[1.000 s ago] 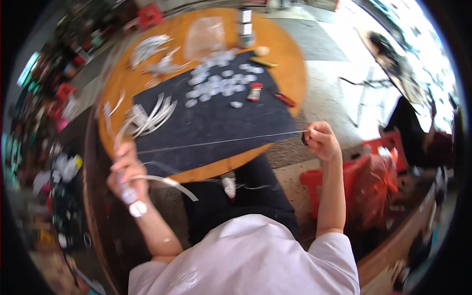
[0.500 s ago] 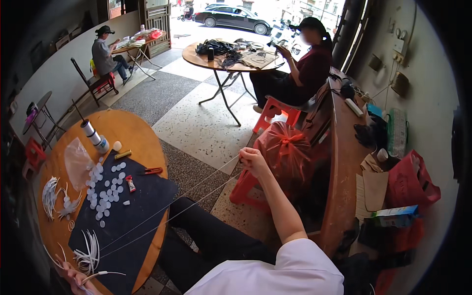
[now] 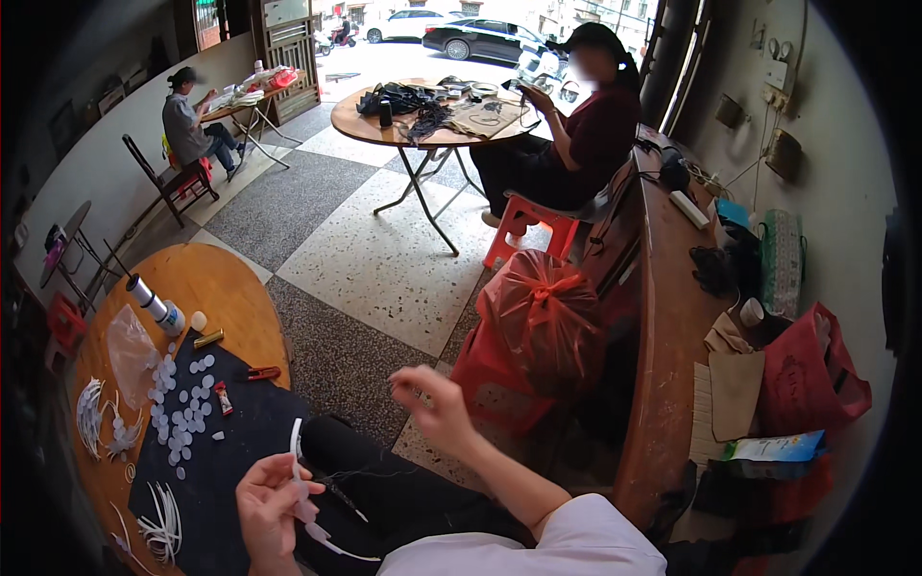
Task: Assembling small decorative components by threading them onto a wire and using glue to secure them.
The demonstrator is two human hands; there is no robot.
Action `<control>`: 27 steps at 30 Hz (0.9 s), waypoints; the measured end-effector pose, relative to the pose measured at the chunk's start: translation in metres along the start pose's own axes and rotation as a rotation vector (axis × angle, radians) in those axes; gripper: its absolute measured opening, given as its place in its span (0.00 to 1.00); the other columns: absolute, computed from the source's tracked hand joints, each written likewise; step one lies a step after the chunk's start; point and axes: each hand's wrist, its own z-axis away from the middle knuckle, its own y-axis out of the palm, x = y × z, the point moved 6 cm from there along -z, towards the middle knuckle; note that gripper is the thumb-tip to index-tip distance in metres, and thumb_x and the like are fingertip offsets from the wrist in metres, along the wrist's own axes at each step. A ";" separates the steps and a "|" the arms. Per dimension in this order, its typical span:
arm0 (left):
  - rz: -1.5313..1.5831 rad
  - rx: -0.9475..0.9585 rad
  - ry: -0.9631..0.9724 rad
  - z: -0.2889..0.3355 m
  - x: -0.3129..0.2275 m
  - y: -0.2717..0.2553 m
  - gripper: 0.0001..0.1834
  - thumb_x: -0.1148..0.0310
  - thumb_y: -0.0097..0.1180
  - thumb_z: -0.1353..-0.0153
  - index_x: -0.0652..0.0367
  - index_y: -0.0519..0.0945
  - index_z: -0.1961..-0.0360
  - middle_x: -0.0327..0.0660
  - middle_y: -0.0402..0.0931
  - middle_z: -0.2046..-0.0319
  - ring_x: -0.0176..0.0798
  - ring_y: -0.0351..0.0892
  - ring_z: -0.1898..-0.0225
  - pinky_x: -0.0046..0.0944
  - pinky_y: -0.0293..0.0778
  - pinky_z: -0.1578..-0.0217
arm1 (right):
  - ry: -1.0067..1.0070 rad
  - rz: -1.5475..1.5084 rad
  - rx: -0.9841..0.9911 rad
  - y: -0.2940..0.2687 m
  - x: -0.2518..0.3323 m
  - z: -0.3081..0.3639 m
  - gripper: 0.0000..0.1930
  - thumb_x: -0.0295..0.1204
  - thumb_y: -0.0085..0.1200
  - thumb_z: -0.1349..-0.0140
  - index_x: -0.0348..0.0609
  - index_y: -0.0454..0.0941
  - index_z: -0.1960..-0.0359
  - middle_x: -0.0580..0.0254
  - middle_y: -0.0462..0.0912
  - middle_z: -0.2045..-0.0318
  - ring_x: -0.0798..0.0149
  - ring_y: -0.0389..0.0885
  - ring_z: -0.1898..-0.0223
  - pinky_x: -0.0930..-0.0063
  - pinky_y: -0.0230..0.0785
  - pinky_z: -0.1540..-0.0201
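My left hand [image 3: 272,509], raised above my lap beside the round table, pinches a narrow white strip [image 3: 296,440]. One end stands up past the fingers. Below the hand hangs another white length [image 3: 341,549] with pale translucent pieces along it. My right hand [image 3: 437,408] is lifted to the right of it, its fingers curled together; anything between them is too small to make out. Thin thread-like lines [image 3: 375,472] show faintly over my dark trousers. On the black mat [image 3: 235,456] lie many round translucent discs [image 3: 181,427] and a bundle of white strips [image 3: 163,526].
The wooden round table [image 3: 216,278] also bears a thread spool [image 3: 154,305], a clear plastic bag [image 3: 132,355], and red thread snips [image 3: 263,373]. A red bag [image 3: 543,322] rests at right before a wooden counter [image 3: 663,336]. Two people sit at other tables.
My right hand has come down and left, and the long stretched threads no longer show taut. My left hand has moved from the table's near edge to the right, above my lap.
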 end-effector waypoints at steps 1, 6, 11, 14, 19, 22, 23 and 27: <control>0.007 0.051 -0.058 -0.001 0.010 0.011 0.21 0.86 0.50 0.53 0.72 0.72 0.54 0.50 0.77 0.68 0.40 0.81 0.74 0.28 0.76 0.81 | -0.053 0.057 0.105 0.014 0.030 0.013 0.12 0.18 0.57 0.49 0.38 0.76 0.62 0.58 0.73 0.73 0.61 0.73 0.71 0.76 0.65 0.67; 0.034 0.055 -0.042 0.009 0.028 0.039 0.17 0.86 0.51 0.52 0.74 0.74 0.58 0.52 0.77 0.68 0.39 0.81 0.74 0.29 0.76 0.79 | -0.247 -0.057 0.161 0.040 0.082 0.041 0.13 0.21 0.59 0.52 0.41 0.77 0.62 0.58 0.73 0.70 0.56 0.73 0.67 0.67 0.65 0.64; -0.124 0.097 0.011 0.025 0.026 0.044 0.20 0.84 0.51 0.50 0.73 0.72 0.53 0.49 0.77 0.64 0.38 0.79 0.69 0.30 0.76 0.68 | -0.152 -0.124 0.193 0.042 0.078 0.048 0.12 0.21 0.59 0.51 0.41 0.77 0.63 0.57 0.73 0.69 0.57 0.73 0.67 0.68 0.65 0.63; -0.147 0.114 0.010 0.030 0.020 0.047 0.23 0.84 0.53 0.50 0.71 0.71 0.49 0.46 0.76 0.61 0.36 0.78 0.63 0.27 0.73 0.63 | 0.185 -0.338 0.334 0.049 0.071 0.048 0.10 0.22 0.59 0.51 0.41 0.77 0.65 0.57 0.72 0.67 0.57 0.72 0.66 0.68 0.65 0.62; -0.159 0.159 -0.031 0.020 0.024 0.050 0.20 0.86 0.52 0.50 0.72 0.73 0.52 0.44 0.77 0.61 0.33 0.77 0.62 0.26 0.72 0.61 | -0.018 -0.181 0.320 0.051 0.063 0.044 0.09 0.22 0.58 0.51 0.40 0.75 0.67 0.57 0.70 0.68 0.57 0.72 0.65 0.69 0.65 0.62; -0.182 0.188 -0.059 0.010 0.027 0.053 0.19 0.85 0.51 0.49 0.73 0.73 0.53 0.44 0.77 0.61 0.32 0.77 0.63 0.26 0.72 0.62 | -0.074 -0.134 0.269 0.051 0.057 0.038 0.09 0.21 0.57 0.52 0.39 0.73 0.68 0.55 0.69 0.70 0.53 0.70 0.68 0.68 0.63 0.67; -0.172 0.177 -0.064 0.007 0.026 0.054 0.19 0.85 0.51 0.48 0.73 0.74 0.53 0.44 0.77 0.61 0.32 0.77 0.64 0.26 0.72 0.62 | -0.067 -0.131 0.271 0.053 0.054 0.036 0.09 0.21 0.57 0.52 0.39 0.73 0.68 0.55 0.69 0.70 0.53 0.70 0.68 0.68 0.63 0.67; -0.154 0.153 -0.086 -0.012 0.033 0.054 0.17 0.84 0.51 0.47 0.72 0.74 0.53 0.43 0.77 0.62 0.31 0.77 0.65 0.25 0.72 0.63 | -0.025 -0.086 0.283 0.057 0.038 0.033 0.08 0.20 0.57 0.51 0.36 0.72 0.69 0.56 0.68 0.70 0.56 0.71 0.67 0.70 0.63 0.66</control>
